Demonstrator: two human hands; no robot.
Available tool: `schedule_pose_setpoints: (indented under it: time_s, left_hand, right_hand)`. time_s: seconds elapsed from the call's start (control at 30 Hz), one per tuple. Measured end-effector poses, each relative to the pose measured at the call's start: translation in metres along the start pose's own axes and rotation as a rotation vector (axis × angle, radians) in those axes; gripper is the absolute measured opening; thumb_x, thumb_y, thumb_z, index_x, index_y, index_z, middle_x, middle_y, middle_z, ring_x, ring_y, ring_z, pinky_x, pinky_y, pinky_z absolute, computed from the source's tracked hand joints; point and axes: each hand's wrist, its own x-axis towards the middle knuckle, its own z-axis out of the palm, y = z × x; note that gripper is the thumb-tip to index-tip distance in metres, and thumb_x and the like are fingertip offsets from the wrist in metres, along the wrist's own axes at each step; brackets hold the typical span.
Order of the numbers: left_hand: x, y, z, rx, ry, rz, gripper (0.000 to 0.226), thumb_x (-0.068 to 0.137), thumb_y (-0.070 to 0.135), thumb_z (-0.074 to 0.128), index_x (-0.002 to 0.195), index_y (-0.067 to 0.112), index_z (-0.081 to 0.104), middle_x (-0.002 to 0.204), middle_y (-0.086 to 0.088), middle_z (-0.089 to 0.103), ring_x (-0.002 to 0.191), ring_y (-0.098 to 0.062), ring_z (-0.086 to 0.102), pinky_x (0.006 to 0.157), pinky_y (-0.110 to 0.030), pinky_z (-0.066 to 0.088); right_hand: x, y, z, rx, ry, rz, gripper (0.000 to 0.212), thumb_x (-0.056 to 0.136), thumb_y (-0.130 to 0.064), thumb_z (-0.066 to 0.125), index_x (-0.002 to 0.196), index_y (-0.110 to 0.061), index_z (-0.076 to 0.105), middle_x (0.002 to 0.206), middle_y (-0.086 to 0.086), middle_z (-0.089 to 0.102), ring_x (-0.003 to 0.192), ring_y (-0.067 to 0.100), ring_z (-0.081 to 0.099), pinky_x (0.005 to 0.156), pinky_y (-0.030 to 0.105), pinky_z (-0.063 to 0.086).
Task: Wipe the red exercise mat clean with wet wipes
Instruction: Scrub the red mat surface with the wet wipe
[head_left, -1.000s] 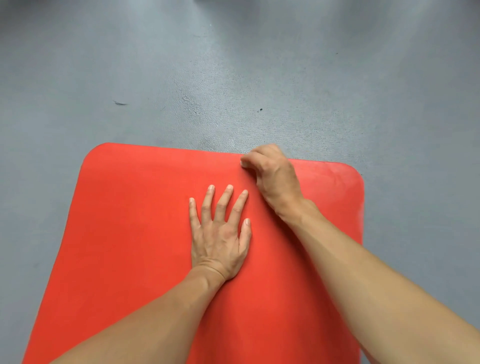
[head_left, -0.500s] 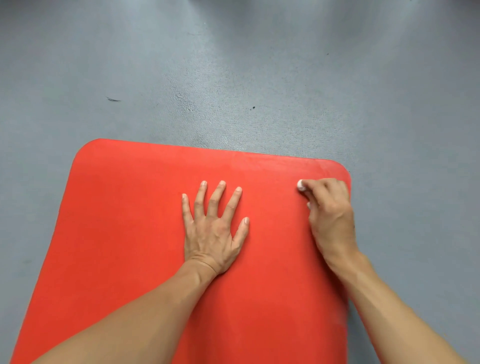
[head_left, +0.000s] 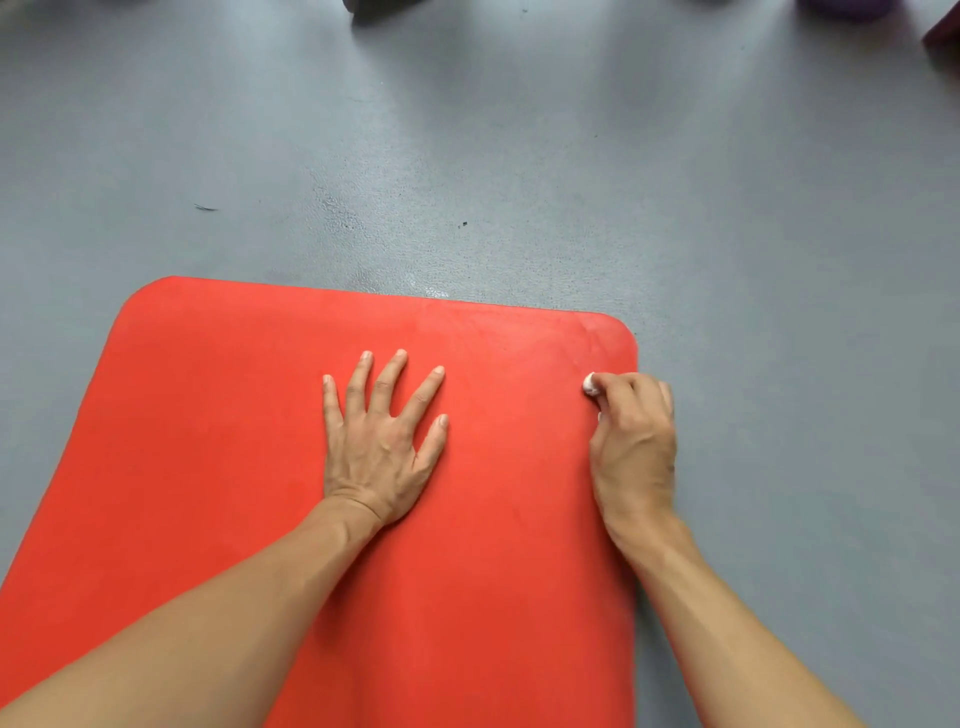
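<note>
Flat red foam exercise mat (head_left: 218, 467), laid on grey floor (head_left: 467, 156), is steadied by the spread left hand (head_left: 382, 449) while a small balled white wet wipe (head_left: 590, 384) is pinched at its right edge by the right hand (head_left: 634, 441).

Floor (head_left: 519, 156) was that grey, slightly pebbly stuff, kind of like rubber gym flooring, and it filled pretty much the whole background. It had a scuffed, shiny worn patch (head_left: 337, 215) around the middle with a wet-looking glint (head_left: 434, 291) a bit nearer the camera. There was a thin dark sliver (head_left: 205, 208) lying off to the left, maybe a bit of debris, and a tiny black speck (head_left: 464, 224) further right. Along the top edge you could just catch a dark object (head_left: 387, 8) cut off by the frame, plus something purple (head_left: 841, 9) and a dark reddish thing (head_left: 943, 28) in the far right corner. Too cropped to say what any of them were.
</note>
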Motion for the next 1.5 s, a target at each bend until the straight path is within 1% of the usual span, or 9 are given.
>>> schedule_pose_setpoints:
  time_s: [0.27,0.43,0.53,0.7,0.83,0.97,1.23,1.37,1.5]
  left_hand:
    - [-0.003,0.046,-0.002,0.014,-0.045,0.212,0.052,0.106,0.058,0.027,0.158,0.05,0.029,0.165,0.004,0.036,0.156,-0.039,0.023,0.116,-0.08,0.016]
    - [-0.003,0.057,0.005,0.016,-0.034,0.212,0.053,0.105,0.058,0.029,0.157,0.05,0.035,0.166,0.007,0.036,0.158,-0.033,0.021,0.12,-0.073,0.015]
    - [-0.004,0.055,0.001,0.012,-0.056,0.215,0.054,0.105,0.057,0.032,0.158,0.05,0.034,0.166,0.006,0.036,0.158,-0.033,0.021,0.12,-0.073,0.016]
    - [-0.003,0.058,-0.002,0.017,-0.065,0.225,0.055,0.104,0.055,0.035,0.158,0.047,0.036,0.166,0.004,0.037,0.158,-0.035,0.022,0.119,-0.074,0.017]
    - [-0.003,0.059,-0.003,0.011,-0.076,0.221,0.055,0.103,0.054,0.037,0.158,0.047,0.036,0.165,0.004,0.038,0.158,-0.035,0.022,0.119,-0.074,0.017]
    - [-0.002,0.058,-0.003,0.011,-0.071,0.221,0.055,0.104,0.054,0.037,0.158,0.048,0.036,0.165,0.005,0.038,0.158,-0.035,0.022,0.12,-0.073,0.017]
    - [-0.002,0.058,-0.003,0.002,-0.062,0.223,0.054,0.104,0.054,0.037,0.158,0.047,0.038,0.165,0.004,0.039,0.158,-0.036,0.022,0.119,-0.074,0.017]
    - [-0.001,0.058,-0.002,0.001,-0.062,0.217,0.054,0.103,0.054,0.038,0.157,0.047,0.038,0.165,0.005,0.039,0.158,-0.035,0.023,0.119,-0.074,0.018]
    - [-0.002,0.057,0.0,0.003,-0.059,0.219,0.054,0.104,0.055,0.037,0.157,0.048,0.038,0.165,0.005,0.039,0.158,-0.035,0.023,0.119,-0.073,0.017]
  right_hand:
    - [-0.027,0.003,-0.029,0.076,-0.296,-0.424,0.02,0.094,-0.015,0.054,0.1,-0.011,0.072,0.094,0.004,0.062,0.092,0.025,0.059,0.074,0.038,0.052]
    - [0.08,0.021,0.004,-0.006,-0.08,-0.211,0.02,0.093,-0.011,0.053,0.094,-0.01,0.074,0.088,0.008,0.061,0.092,0.03,0.056,0.075,0.041,0.048]
    - [0.063,0.012,0.003,0.007,-0.056,-0.126,0.017,0.094,-0.004,0.059,0.097,-0.01,0.074,0.091,0.006,0.062,0.093,0.027,0.054,0.078,0.041,0.049]
    - [-0.006,0.011,-0.033,0.073,-0.2,-0.268,0.018,0.095,-0.006,0.06,0.102,-0.007,0.076,0.095,0.003,0.066,0.09,0.024,0.06,0.075,0.035,0.052]
    - [0.071,0.007,-0.005,0.072,-0.257,-0.374,0.022,0.093,-0.017,0.054,0.094,-0.012,0.075,0.091,0.005,0.063,0.092,0.026,0.059,0.072,0.042,0.053]
    - [0.125,-0.001,0.023,0.035,-0.267,-0.384,0.015,0.092,-0.015,0.06,0.092,-0.012,0.075,0.091,0.005,0.064,0.094,0.027,0.058,0.073,0.045,0.053]
    - [0.038,0.032,-0.036,-0.014,-0.238,-0.343,0.016,0.096,0.002,0.066,0.108,-0.004,0.075,0.099,0.006,0.067,0.091,0.027,0.06,0.08,0.037,0.052]
    - [0.076,0.029,-0.019,-0.044,-0.223,-0.351,0.019,0.095,-0.008,0.055,0.098,-0.007,0.073,0.091,0.007,0.062,0.09,0.028,0.056,0.073,0.04,0.051]
    - [0.059,0.027,-0.019,-0.038,-0.2,-0.24,0.019,0.092,0.005,0.062,0.097,-0.008,0.074,0.09,0.007,0.061,0.089,0.029,0.056,0.078,0.034,0.047]
